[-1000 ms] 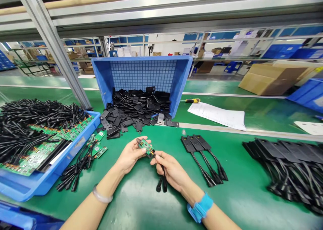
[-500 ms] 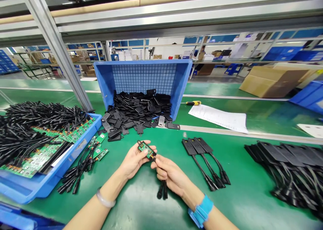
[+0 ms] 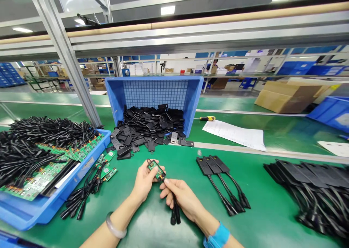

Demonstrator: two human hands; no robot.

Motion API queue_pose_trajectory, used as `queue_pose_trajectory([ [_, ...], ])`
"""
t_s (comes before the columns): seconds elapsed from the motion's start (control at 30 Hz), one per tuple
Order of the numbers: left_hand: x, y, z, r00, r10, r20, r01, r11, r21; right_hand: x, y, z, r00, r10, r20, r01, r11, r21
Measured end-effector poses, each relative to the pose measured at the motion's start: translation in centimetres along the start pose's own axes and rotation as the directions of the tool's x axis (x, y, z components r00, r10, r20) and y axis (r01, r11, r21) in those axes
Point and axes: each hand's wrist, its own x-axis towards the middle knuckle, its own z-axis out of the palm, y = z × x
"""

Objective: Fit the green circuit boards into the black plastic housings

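Observation:
A green circuit board (image 3: 157, 169) seated in a black plastic housing lies in my left hand (image 3: 144, 181), the thumb pressed on the board's face. Coloured wires show at its lower end, where black cables lead off. At that end is my right hand (image 3: 182, 196), thumb and fingers closed around the black cable (image 3: 175, 212), whose connector ends hang below the palm. To the right, three assembled black housings (image 3: 212, 165) with cables lie on the green bench. Loose boards with cables (image 3: 94, 182) are left of my left hand.
A blue bin (image 3: 194, 106) tipped on its side spills black housing pieces (image 3: 152, 124). At left, a blue tray (image 3: 89, 164) holds many cabled boards. A screwdriver (image 3: 207, 118), a paper sheet (image 3: 234, 134) and a row of finished units (image 3: 308, 175) lie farther right.
The view has tilted upward, so the bench sits lower in the picture. My right fingers have moved slightly down the cable and spread a little. The left hand still holds the board and housing.

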Motion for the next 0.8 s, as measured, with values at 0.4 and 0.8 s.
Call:
queue_pose_trajectory([
  [0.4, 0.1, -0.8, 0.4, 0.998, 0.058, -0.015, -0.057, 0.996, 0.063, 0.3, 0.2, 0.1, 0.941, -0.303, -0.149, 0.248, 0.92, -0.305],
  [0.8, -0.6, -1.4, 1.1, 0.998, 0.044, -0.038, -0.05, 0.984, -0.172, 0.4, 0.0, -0.7, 0.95, -0.296, -0.1, 0.2, 0.822, -0.534],
])
